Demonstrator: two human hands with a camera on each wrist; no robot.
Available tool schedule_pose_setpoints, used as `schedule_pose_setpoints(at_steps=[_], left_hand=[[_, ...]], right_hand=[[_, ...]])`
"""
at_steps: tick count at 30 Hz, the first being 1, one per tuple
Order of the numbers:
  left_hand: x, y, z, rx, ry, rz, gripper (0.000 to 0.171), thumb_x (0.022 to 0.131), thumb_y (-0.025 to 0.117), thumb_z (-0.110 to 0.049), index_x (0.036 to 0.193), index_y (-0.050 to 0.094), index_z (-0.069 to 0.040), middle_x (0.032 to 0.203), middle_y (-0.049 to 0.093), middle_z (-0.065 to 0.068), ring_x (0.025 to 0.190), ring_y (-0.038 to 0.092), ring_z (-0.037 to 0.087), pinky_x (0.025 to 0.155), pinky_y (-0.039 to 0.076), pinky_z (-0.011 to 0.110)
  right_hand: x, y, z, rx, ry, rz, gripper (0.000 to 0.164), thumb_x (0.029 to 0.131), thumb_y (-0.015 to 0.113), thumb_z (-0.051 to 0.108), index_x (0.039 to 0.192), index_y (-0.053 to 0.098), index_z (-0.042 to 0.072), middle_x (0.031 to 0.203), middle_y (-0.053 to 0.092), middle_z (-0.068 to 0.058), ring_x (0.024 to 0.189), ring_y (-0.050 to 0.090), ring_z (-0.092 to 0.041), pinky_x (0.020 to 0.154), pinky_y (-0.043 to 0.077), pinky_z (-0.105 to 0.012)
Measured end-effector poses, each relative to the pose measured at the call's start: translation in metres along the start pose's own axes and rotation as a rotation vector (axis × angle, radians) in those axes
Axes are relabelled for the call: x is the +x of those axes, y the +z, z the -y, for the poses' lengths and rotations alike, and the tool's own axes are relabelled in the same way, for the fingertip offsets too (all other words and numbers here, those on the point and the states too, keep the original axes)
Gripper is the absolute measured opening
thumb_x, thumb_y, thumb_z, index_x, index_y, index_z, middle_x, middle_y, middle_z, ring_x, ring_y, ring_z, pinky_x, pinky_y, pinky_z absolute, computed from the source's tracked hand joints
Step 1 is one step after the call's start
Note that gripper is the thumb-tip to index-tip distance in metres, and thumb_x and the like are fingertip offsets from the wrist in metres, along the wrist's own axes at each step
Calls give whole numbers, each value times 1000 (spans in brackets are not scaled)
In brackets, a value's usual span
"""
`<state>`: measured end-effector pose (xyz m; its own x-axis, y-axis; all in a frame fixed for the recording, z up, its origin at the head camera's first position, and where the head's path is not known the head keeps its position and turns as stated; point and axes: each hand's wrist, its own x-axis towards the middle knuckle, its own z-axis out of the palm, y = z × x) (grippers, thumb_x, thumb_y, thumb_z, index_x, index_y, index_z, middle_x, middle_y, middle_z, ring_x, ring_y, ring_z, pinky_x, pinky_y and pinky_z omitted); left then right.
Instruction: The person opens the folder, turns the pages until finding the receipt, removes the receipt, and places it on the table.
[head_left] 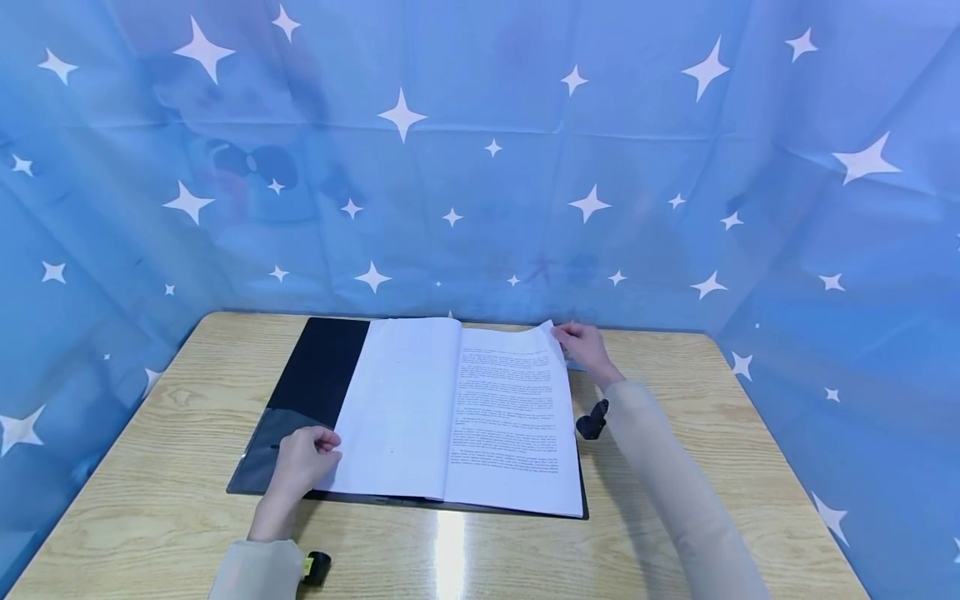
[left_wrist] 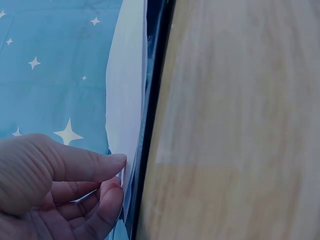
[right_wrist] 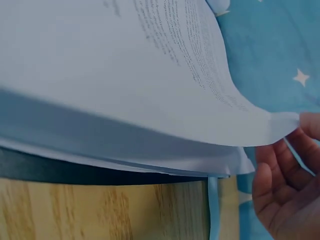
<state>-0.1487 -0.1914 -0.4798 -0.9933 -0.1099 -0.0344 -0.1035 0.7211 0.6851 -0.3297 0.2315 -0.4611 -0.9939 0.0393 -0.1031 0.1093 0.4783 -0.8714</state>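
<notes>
A black folder (head_left: 318, 362) lies spread on the table with a stack of paper in it. White, unprinted pages (head_left: 397, 408) are turned to the left side, and a page of printed text (head_left: 506, 425) faces up on the right. At the far right corner of that printed page, my right hand (head_left: 588, 348) pinches the sheet between thumb and fingers. The right wrist view shows the held sheet (right_wrist: 200, 120) bowed up off the papers below. My left hand (head_left: 300, 458) pinches the near left edge of the turned pages, thumb on top (left_wrist: 107, 165).
The folder rests on a wooden table (head_left: 150, 500), close to its far edge. Behind hangs a blue curtain (head_left: 480, 175) with white stars. A light blue strip (right_wrist: 213, 210) sticks out from under the folder by the right hand. Black wrist devices (head_left: 591, 423) are near both wrists.
</notes>
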Motion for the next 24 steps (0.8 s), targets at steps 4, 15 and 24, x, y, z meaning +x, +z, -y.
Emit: schedule_pose_setpoints(at_steps=[4,15,24], left_hand=[[0,0,0,1,7,-5,9,74,68,4,82,65,5,72,59,7,67,51,20,62,45,33],[-1,0,0,-1,3,-6,9,74,68,4,83,66,5,72,59,7,67,50,20,62,45,34],[0,1,2,3,5,-14,9,73,68,5,81,66,4,71,58,6,67,50,20,62,44,33]], right_hand=[[-3,2,0,49,1,23,39,95,54,32,117,62,1,91,58,-9,78,51,-17,68,42,-29],[2,11,-11,45,-23,34,30,91,62,22,111,64,1,76,54,-3,66,47,-15,60,39,-25],[2,13,-11,-45,-7,33,31,89,62,13,115,59,-3,101,58,-15,83,52,-23,66,42,-29]])
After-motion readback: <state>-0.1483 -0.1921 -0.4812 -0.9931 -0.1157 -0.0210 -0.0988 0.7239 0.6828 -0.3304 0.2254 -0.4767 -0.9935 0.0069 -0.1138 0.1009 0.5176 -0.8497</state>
